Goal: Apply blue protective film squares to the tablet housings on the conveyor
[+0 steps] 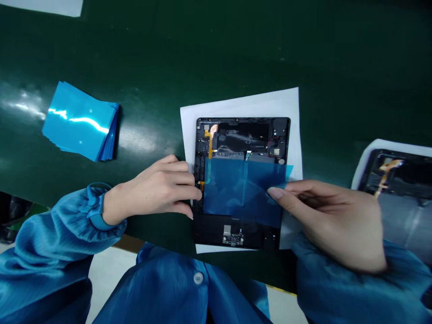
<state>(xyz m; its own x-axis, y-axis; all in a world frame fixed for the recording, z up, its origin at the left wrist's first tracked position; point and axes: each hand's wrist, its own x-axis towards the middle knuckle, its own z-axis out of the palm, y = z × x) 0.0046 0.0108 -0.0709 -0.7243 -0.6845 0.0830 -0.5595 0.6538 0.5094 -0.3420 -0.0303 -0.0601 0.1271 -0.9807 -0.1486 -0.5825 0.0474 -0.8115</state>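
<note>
An open tablet housing (209,229) lies on white paper in front of me, its inside parts and orange flex cable (209,153) showing. Over its middle lies a see-through blue film sheet (229,189), slightly askew, its upper right corner reaching past the housing's edge. My right hand (330,213) pinches the film's right side between thumb and fingers. At the housing's left edge, my left hand (162,189) has its bent fingers against the rim, with the index fingertip over it and the thumb just below.
A stack of blue film sheets (81,121) sits to the left on the dark green table (151,54). White paper (243,105) shows around the housing. Another opened tablet (405,198) lies at the right, partly behind my right hand. More white paper (43,5) is at the top left.
</note>
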